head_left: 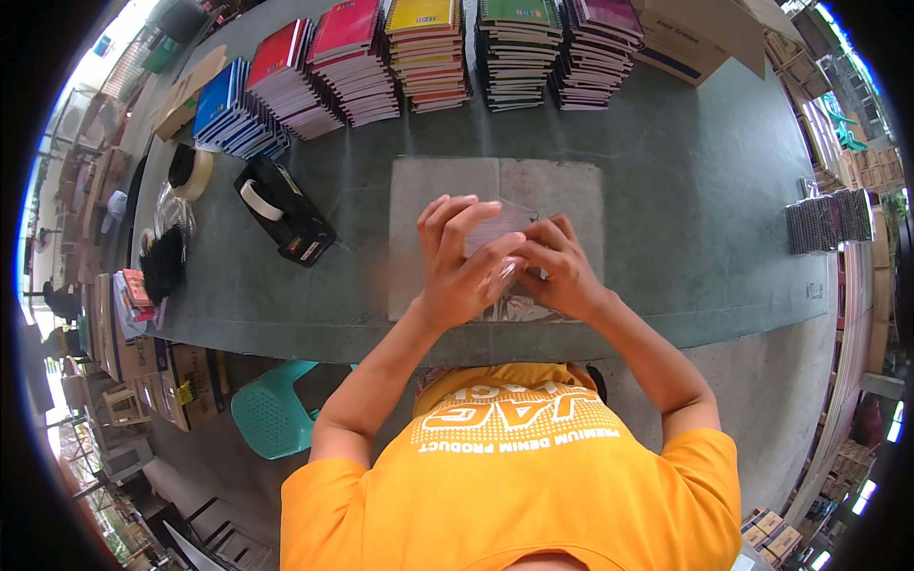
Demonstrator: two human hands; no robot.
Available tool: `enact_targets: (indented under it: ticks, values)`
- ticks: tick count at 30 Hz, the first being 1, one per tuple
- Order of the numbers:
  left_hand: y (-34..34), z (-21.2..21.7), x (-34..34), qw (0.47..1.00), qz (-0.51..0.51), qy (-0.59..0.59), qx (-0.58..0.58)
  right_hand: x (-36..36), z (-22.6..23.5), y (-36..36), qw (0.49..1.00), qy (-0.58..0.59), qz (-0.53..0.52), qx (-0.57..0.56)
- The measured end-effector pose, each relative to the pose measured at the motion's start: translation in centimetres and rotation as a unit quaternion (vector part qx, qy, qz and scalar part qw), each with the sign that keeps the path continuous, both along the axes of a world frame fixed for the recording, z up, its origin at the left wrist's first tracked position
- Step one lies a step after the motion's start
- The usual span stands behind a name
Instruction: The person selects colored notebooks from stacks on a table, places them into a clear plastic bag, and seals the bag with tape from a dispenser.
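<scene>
A grey-green table (666,181) carries a grey mat (428,200); behind the mat stand notebook stacks (428,57), left of it a black tape dispenser (286,211).

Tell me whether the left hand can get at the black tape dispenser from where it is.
Probably yes: the tape dispenser lies to the left hand's own side with bare table between, though that hand now holds a clear bag.

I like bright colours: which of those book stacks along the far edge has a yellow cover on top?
The middle stack, third from either end. Its neighbours show red, pink, green and magenta tops, and the leftmost is blue.
</scene>
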State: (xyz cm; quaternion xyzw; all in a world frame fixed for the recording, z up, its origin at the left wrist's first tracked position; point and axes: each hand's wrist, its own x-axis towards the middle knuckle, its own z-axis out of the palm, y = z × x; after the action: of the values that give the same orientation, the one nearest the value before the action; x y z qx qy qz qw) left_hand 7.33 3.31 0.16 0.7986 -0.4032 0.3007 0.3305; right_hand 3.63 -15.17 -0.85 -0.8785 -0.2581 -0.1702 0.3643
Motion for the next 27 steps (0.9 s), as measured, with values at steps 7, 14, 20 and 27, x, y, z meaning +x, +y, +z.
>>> enact_targets:
  ticks: [7, 14, 20, 27]
  values:
    - [3.5, 3.4, 0.9, 0.962, -0.046, 0.238, -0.129, 0.3, 0.4, 0.1, 0.999, 0.029, -0.009, 0.032]
    - [2.2, -1.6, 2.6, 0.879, -0.089, 0.450, -0.125, 0.0, 0.1, 0.8, 0.997, 0.044, -0.041, 0.055]
    - [2.0, -1.0, 4.5, 0.862, -0.099, 0.489, -0.085, 1.0, 0.5, 2.9, 0.943, 0.061, -0.217, 0.246]
    - [0.8, 4.7, 4.1, 0.947, -0.095, 0.207, 0.228, 4.6, 3.1, -1.6, 0.923, 0.349, 0.028, 0.159]
